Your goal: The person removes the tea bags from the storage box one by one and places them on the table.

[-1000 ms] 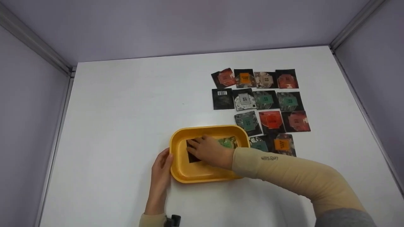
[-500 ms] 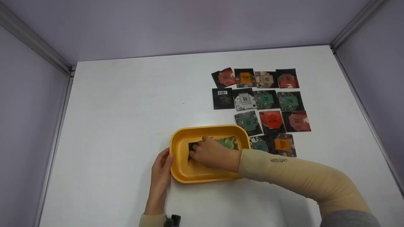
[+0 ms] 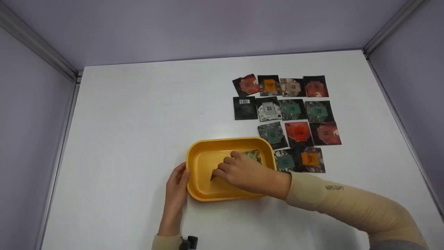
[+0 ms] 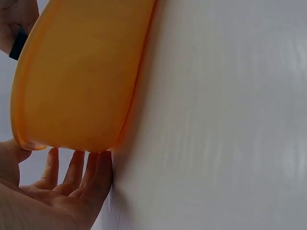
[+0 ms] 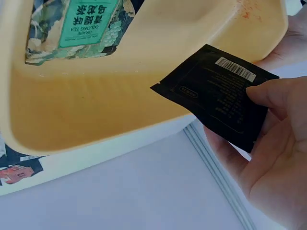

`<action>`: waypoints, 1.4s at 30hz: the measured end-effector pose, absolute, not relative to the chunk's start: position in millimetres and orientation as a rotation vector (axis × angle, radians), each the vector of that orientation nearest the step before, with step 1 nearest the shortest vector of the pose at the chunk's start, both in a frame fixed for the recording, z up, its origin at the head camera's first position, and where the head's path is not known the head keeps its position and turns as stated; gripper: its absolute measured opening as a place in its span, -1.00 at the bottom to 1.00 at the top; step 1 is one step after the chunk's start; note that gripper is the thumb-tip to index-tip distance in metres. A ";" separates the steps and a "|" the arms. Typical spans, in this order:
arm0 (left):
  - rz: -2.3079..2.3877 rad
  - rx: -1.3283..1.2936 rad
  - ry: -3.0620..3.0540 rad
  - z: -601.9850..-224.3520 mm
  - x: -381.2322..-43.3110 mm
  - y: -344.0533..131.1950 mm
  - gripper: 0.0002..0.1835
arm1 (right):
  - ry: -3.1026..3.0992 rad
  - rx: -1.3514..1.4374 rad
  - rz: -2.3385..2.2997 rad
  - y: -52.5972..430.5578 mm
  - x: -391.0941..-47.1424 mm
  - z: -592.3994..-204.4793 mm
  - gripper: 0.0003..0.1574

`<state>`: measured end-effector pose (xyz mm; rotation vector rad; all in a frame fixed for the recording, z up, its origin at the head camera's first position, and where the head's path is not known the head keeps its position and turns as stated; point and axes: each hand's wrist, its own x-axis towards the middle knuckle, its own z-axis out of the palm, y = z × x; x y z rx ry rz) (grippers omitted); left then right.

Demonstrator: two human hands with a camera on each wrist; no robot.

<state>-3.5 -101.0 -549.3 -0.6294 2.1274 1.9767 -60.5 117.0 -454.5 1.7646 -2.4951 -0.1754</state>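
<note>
In the right wrist view, my right hand point(image 5: 276, 143) pinches a black tea sachet point(image 5: 211, 98) near one end, with the thumb over its barcode side. Seen from the head, this right hand point(image 3: 239, 170) is over the yellow tray point(image 3: 208, 198), and only a dark corner of the sachet shows. A green-labelled oolong tea sachet point(image 5: 84, 28) lies on the tray's floor, partly hidden by the hand in the head view. Outside the tray's left end, my left hand point(image 3: 177, 184) touches its wall. Its fingertips rest against the orange-yellow plastic point(image 4: 81, 86) in the left wrist view.
Rows of tea sachets lie on the white table point(image 3: 131, 132) beyond and right of the tray, among them a red one point(image 3: 299, 133) and an orange-labelled one point(image 3: 310, 159). A teal-labelled sachet point(image 3: 285, 161) lies close to the tray's right rim. Pale walls enclose the table.
Inside the tray, the right hand has gone from resting on the black sachet to pinching and lifting it, moving rightward. The left hand stays at the tray's end.
</note>
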 end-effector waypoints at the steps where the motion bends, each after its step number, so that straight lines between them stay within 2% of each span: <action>1: 1.980 -0.628 2.126 -549.0 -3.4 -101.2 -0.45 | -2.481 1.755 -0.131 120.8 -58.6 -454.4 -0.70; 11: 2.020 -0.603 2.114 -549.5 -2.1 -101.1 -0.46 | -2.381 1.604 0.281 172.6 -36.2 -453.6 -0.56; 15: 2.017 -0.597 2.118 -550.3 -2.8 -100.4 -0.47 | -2.367 1.446 0.415 201.0 -29.7 -453.0 -0.78; 19: 2.004 -0.604 2.132 -550.4 -2.7 -99.9 -0.46 | -2.345 1.301 0.469 227.1 -25.7 -455.7 -0.62; 31: 1.999 -0.638 2.114 -549.5 -3.9 -99.4 -0.48 | -2.497 0.931 0.362 302.8 -22.9 -474.2 -0.45; 34: 2.004 -0.644 2.103 -549.1 -3.8 -99.7 -0.47 | -2.534 0.875 0.362 321.7 -24.9 -482.4 -0.57; 36: 2.010 -0.642 2.099 -549.4 -3.6 -99.8 -0.47 | -2.556 0.840 0.368 333.7 -26.3 -488.5 -0.76; 37: 2.012 -0.639 2.099 -549.6 -3.4 -99.8 -0.47 | -2.563 0.829 0.371 339.6 -27.2 -491.4 -0.77; 41: 2.047 -0.604 2.091 -550.1 -1.9 -100.0 -0.49 | -2.581 0.775 0.369 359.0 -31.3 -501.2 -0.45; 42: 2.054 -0.599 2.090 -550.4 -1.5 -100.2 -0.49 | -2.596 0.765 0.361 363.3 -32.4 -502.7 -0.57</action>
